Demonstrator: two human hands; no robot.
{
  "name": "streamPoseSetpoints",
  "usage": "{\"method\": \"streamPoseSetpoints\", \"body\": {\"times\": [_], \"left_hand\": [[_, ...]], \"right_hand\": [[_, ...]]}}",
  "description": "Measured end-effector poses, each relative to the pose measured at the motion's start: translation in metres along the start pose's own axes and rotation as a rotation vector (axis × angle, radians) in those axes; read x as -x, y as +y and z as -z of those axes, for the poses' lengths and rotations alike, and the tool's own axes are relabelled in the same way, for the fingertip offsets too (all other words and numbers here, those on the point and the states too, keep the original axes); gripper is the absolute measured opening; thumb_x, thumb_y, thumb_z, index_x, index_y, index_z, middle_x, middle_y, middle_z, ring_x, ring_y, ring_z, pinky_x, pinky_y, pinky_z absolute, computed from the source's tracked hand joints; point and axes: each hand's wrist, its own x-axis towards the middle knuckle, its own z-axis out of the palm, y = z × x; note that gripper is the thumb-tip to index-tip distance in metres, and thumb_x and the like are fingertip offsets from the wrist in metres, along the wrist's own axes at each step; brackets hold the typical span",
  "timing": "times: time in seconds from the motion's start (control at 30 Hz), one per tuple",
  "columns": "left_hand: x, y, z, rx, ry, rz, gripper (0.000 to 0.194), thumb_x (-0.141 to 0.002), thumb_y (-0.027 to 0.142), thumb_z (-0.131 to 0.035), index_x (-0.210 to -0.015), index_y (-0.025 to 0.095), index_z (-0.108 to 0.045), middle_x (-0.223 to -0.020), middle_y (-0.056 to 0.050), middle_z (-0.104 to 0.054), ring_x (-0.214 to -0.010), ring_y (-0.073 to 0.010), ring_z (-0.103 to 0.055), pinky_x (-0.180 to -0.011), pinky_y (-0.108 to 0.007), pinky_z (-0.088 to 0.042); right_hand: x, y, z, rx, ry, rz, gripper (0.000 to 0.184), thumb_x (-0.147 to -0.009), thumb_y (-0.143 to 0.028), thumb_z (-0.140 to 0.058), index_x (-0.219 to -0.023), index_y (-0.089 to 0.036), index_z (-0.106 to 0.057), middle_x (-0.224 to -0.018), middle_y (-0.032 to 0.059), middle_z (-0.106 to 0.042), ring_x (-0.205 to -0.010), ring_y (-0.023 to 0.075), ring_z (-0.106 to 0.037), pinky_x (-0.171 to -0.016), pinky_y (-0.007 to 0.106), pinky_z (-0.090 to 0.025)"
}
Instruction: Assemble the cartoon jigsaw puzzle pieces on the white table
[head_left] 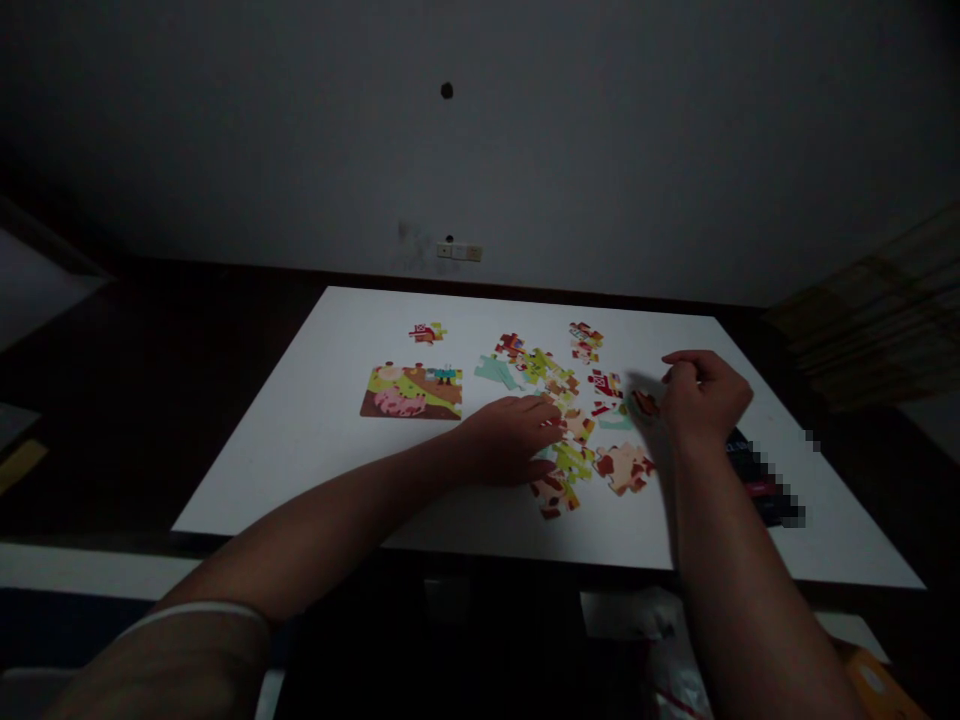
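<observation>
My left hand (514, 440) reaches over loose jigsaw pieces (574, 460) in the middle of the white table (315, 440). Its thumb and fingers are apart, with the fingertips at the pieces. My right hand (705, 395) is raised above the table with its fingers curled in; whether they hold anything is hidden. Close to its left lies a brown piece (643, 403). Joined pieces form a pig picture (401, 392) left of the pile. Red barn pieces (606, 385) and a brown-and-cream patch (624, 467) lie between my hands.
Small joined clusters lie at the back left (427, 333) and back right (585, 342). A dark printed item (754, 475), partly pixelated, is under my right forearm. A plastic bag (675, 650) shows below the table's front edge. Behind the table is a wall with sockets (459, 252).
</observation>
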Motion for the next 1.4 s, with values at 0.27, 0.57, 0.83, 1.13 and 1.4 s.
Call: {"method": "streamPoseSetpoints", "body": {"times": [0.27, 0.57, 0.83, 1.13, 1.4], "left_hand": [[-0.004, -0.001, 0.005, -0.024, -0.007, 0.016, 0.014, -0.108, 0.023, -0.064, -0.116, 0.022, -0.075, -0.143, -0.009, -0.075, -0.13, -0.0251, -0.069, -0.109, -0.039, -0.059], [-0.003, -0.003, 0.01, 0.086, 0.037, -0.091, 0.015, -0.104, 0.015, -0.064, -0.108, 0.025, -0.074, -0.139, -0.009, -0.075, -0.127, -0.0233, -0.068, -0.112, -0.037, -0.058], [-0.003, 0.008, 0.002, 0.255, 0.012, -0.178, 0.028, -0.1, 0.002, -0.064, -0.115, 0.024, -0.074, -0.143, -0.013, -0.071, -0.136, -0.0232, -0.068, -0.119, -0.036, -0.058], [0.0, -0.026, 0.01, 0.349, 0.299, 0.23, 0.024, -0.102, 0.008, -0.057, -0.101, 0.025, -0.074, -0.119, -0.009, -0.077, -0.114, -0.0214, -0.074, -0.105, -0.041, -0.065], [0.0, -0.04, 0.007, 0.315, 0.5, 0.419, 0.022, -0.103, 0.008, -0.06, -0.113, 0.021, -0.075, -0.131, -0.011, -0.075, -0.128, -0.0231, -0.071, -0.118, -0.044, -0.059]], "right_hand": [[-0.002, 0.003, 0.005, 0.007, -0.109, -0.018, 0.026, -0.087, -0.029, -0.054, -0.088, -0.03, -0.081, -0.077, 0.0069, -0.075, -0.072, 0.0325, -0.069, -0.069, 0.044, -0.048], [-0.001, -0.005, 0.008, 0.006, -0.135, -0.017, 0.027, -0.087, -0.028, -0.053, -0.09, -0.027, -0.08, -0.082, 0.0077, -0.077, -0.076, 0.0317, -0.071, -0.074, 0.043, -0.05], [-0.001, -0.001, 0.004, -0.028, -0.127, -0.008, 0.027, -0.086, -0.029, -0.055, -0.09, -0.026, -0.081, -0.074, 0.0058, -0.072, -0.069, 0.0302, -0.067, -0.07, 0.043, -0.048], [-0.002, 0.007, 0.001, -0.045, -0.135, -0.001, 0.025, -0.085, -0.031, -0.056, -0.087, -0.027, -0.08, -0.076, 0.0069, -0.074, -0.074, 0.0317, -0.07, -0.071, 0.043, -0.048], [-0.003, 0.005, 0.001, -0.038, -0.167, -0.024, 0.023, -0.086, -0.032, -0.057, -0.087, -0.028, -0.08, -0.078, 0.007, -0.075, -0.074, 0.0317, -0.069, -0.07, 0.043, -0.048]]}}
